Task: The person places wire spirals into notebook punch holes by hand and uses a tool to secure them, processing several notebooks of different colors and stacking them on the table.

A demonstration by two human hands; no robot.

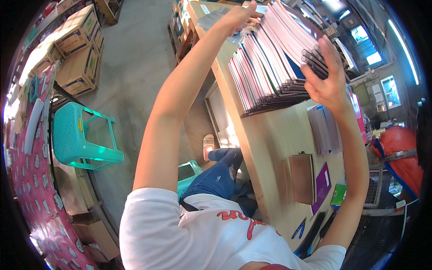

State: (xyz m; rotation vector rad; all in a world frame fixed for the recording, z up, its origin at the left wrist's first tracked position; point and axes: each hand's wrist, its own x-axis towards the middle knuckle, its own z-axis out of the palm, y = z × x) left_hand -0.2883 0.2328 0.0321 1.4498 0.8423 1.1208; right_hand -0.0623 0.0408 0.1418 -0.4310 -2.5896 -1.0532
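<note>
A long row of spiral notebooks (263, 67) leans on the wooden table, pages pale with coloured covers between and black coils toward me. My right hand (326, 78) grips the coil end of the farthest notebooks, thumb on the near side and fingers round the other. My left hand (240, 20) is at the opposite edge of the same batch, its fingers partly bent against it; their exact hold is partly hidden. A clear plastic bag (213, 19) lies beside the left wrist.
On the wooden table (265, 148) are a smaller notebook stack (325, 128), a brown box (302, 179), a purple booklet (321, 186), a green packet (338, 195) and blue pliers (299, 228). A turquoise stool (72, 132) and cartons (76, 67) stand left.
</note>
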